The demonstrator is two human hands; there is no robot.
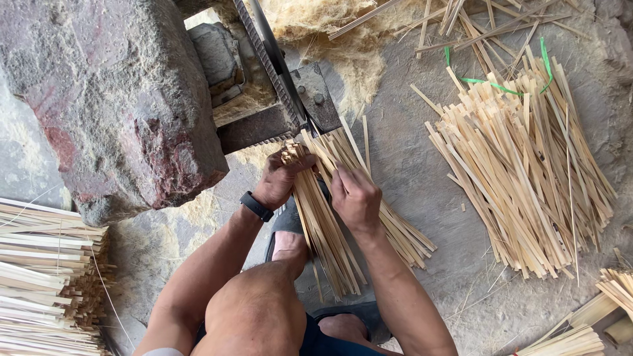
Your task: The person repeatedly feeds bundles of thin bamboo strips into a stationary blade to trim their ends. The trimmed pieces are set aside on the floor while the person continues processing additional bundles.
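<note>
Here a loose bundle of pale, thin split bamboo strips [330,211] is held against the dark toothed metal blade [277,72] bolted beside the large grey-red stone block [112,99]. The left hand [278,181] is closed around the upper ends of the strips, right of the block's lower corner; the right hand [356,198] is pressed over the bundle just beyond it, fingers curled onto the strips.

The strips are judged light, stiff along their length yet springy, and prone to fan apart or splinter, so they are best gripped near the top ends, close to the blade.

Further right of the block, a bigger heap of the same strips [527,171] lies on the grey concrete floor [422,184], partly bound by a green plastic band [491,84]. Below the block, stacked flat bamboo slats [46,277] are piled. Pale sawdust [343,39] is gathered behind the blade. The blade's teeth stand nearest the fingers.
</note>
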